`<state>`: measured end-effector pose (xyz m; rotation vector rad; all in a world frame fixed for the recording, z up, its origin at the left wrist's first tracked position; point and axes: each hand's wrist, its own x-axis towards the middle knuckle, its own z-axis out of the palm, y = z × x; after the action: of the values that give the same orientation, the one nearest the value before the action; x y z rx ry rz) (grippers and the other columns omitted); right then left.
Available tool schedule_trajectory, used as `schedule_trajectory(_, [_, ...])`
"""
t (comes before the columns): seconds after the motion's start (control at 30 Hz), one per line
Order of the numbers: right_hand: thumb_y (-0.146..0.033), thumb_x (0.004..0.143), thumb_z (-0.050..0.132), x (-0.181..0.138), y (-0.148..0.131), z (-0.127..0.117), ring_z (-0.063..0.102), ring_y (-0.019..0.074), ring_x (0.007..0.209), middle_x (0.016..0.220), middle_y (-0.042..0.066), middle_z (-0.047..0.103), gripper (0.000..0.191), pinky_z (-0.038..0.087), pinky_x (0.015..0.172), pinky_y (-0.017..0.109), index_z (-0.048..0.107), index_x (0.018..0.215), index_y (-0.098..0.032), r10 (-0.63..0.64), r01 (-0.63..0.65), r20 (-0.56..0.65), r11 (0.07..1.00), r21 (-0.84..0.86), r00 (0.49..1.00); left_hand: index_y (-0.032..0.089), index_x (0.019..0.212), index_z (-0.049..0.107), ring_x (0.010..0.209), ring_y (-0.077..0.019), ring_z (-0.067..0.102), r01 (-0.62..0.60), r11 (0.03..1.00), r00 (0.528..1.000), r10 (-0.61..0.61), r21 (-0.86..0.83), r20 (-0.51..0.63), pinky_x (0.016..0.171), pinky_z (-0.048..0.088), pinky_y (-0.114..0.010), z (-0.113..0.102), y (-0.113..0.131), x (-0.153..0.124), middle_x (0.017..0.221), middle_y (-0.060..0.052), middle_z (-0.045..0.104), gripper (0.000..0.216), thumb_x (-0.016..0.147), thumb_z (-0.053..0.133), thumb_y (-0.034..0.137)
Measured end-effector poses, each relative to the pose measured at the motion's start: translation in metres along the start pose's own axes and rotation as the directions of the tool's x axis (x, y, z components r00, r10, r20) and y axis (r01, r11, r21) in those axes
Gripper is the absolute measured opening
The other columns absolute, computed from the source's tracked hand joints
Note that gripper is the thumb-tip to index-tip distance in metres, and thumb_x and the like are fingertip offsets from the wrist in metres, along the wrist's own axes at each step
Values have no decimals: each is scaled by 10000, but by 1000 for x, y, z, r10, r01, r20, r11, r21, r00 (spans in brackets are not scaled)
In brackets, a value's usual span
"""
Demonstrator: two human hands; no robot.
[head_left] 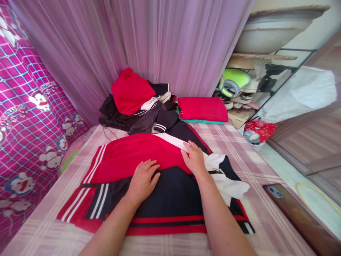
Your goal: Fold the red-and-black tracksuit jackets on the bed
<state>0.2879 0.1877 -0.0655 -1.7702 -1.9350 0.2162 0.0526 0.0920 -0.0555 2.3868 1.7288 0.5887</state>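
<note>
A red, navy and white track jacket (149, 188) lies spread on the checked bed sheet (234, 145) in front of me. My left hand (144, 179) rests flat on it, fingers stretched out, where the red part meets the navy part. My right hand (194, 158) lies flat a little further right, fingers extended over the red fabric and a white stripe. Its white collar (226, 177) sticks out to the right of my right wrist. Neither hand grips anything.
A heap of unfolded dark and red clothes (135, 106) sits at the back by a purple curtain (160, 42). A folded red garment (202, 108) lies right of it. A phone (275, 192) rests near the bed's right edge. Shoe shelves (239, 89) stand beyond.
</note>
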Motion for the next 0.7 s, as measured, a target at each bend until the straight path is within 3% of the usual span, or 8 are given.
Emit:
schedule_trajectory(0.13, [-316, 929, 487, -5, -1, 3, 428, 299, 1366, 1464, 130, 516, 405, 283, 1137, 532, 638, 1289, -211, 4, 0, 48, 995, -96, 999, 245, 1242, 655, 1285, -262, 542, -8, 1000, 1000, 8, 29, 0, 1123, 412, -514, 2, 0, -1, 1340, -80, 637, 356, 957, 475, 358])
schedule_trajectory(0.3, [-301, 938, 469, -8, 3, 5, 437, 276, 1356, 1428, 101, 557, 371, 270, 1146, 499, 673, 1240, -227, -7, 9, 16, 991, -133, 1000, 246, 1402, 534, 1429, -306, 377, 47, 984, 999, -42, 172, -30, 1162, 343, -536, 5, 4, -3, 1529, -93, 455, 487, 949, 473, 413])
schedule_trajectory(0.47, [-292, 928, 485, -7, 5, 6, 458, 283, 1337, 1408, 116, 574, 368, 293, 1131, 499, 687, 1223, -204, -23, 23, 7, 992, -120, 1000, 250, 1426, 510, 1418, -295, 399, 96, 969, 990, -117, 227, 81, 1168, 322, -533, 3, 9, -1, 1504, -74, 490, 520, 962, 435, 471])
schedule_trajectory(0.6, [-283, 923, 491, -6, 9, 10, 467, 282, 1327, 1395, 112, 587, 354, 306, 1119, 508, 699, 1202, -216, -38, 36, -22, 994, -103, 999, 253, 1367, 572, 1375, -278, 462, 112, 975, 977, -143, 193, 158, 1145, 351, -512, -20, -4, 6, 1457, -66, 547, 489, 963, 419, 483])
schedule_trajectory(0.7, [-279, 915, 502, -6, 11, 13, 479, 276, 1313, 1376, 104, 602, 339, 309, 1116, 497, 714, 1173, -223, -34, 31, -39, 996, -86, 999, 220, 1234, 673, 1209, -258, 609, 140, 965, 973, -175, 222, 148, 1097, 406, -459, -53, -33, 17, 1276, -79, 687, 465, 983, 344, 432])
